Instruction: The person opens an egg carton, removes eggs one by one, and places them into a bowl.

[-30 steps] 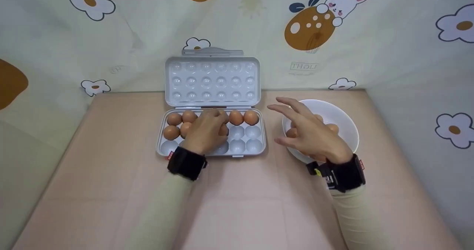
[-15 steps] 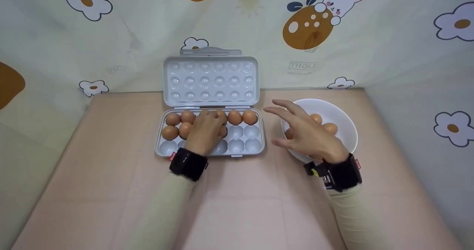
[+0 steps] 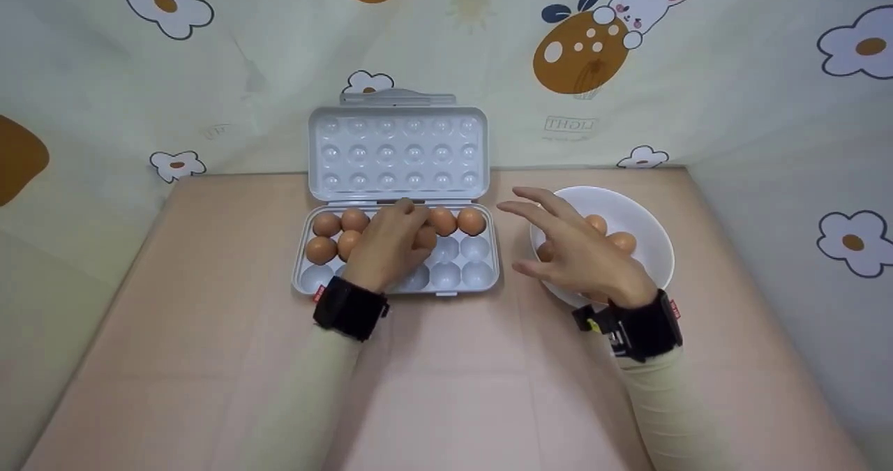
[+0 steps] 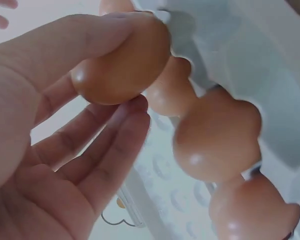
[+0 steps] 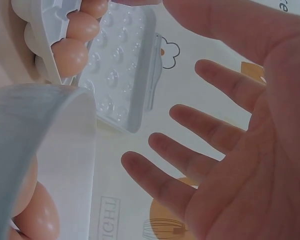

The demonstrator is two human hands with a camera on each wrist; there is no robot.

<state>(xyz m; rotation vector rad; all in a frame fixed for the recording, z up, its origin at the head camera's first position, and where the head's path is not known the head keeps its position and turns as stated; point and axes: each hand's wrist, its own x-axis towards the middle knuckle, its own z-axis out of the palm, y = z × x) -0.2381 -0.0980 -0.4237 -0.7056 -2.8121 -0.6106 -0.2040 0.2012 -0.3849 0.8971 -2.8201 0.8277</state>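
Observation:
Over the egg carton (image 3: pixel 478 275), my left hand (image 3: pixel 387 251) pinches a brown egg (image 4: pixel 122 62) between thumb and fingers. In the left wrist view this egg is tilted and sits higher than the eggs (image 4: pixel 217 135) in the tray. Brown eggs stand in the back row and in the left of the middle row; my left hand hides some cups. My right hand (image 3: pixel 589 255) is spread, palm facing left, above the white bowl (image 3: pixel 656 262), holding nothing. Several eggs (image 3: pixel 621 243) lie in the bowl, partly covered by that hand.
The carton's lid (image 3: pixel 399 153) stands raised at the back, against the patterned cloth (image 3: pixel 279 52). A pale pink tabletop (image 3: pixel 446 387) stretches in front of the carton and bowl. Both wrists wear black straps (image 3: pixel 352 308).
My left hand has risen slightly, and the egg in its fingers shows more beside the thumb. My right hand shifted slightly left at first, then stayed still over the bowl.

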